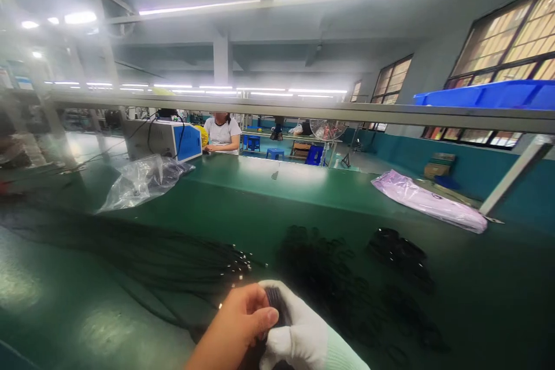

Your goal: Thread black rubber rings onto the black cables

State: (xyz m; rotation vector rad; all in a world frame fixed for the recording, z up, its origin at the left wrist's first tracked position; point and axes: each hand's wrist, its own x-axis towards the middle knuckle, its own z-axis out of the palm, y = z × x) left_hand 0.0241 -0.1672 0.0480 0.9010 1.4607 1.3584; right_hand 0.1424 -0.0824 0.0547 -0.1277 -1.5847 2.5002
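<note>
Cables, a black coiled bundle (274,307), are sitting pinched between my hands: my bare left hand (236,326) is gripping it, my gloved right hand (299,332) is clasping it, just before the long cable sheaf (165,254).

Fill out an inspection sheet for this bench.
Surface: green bench, glossy.
Job's things: dark bundle gripped between both hands.
Clutter: clear bag, pink bag, black loops.
Hands: left hand bare, right hand in a white glove, both shut on the bundle.
Cables: long black cables with shiny tips lie at left.
Surroundings: blue-fronted machine, seated person, blue bin on the shelf, fan.
</note>
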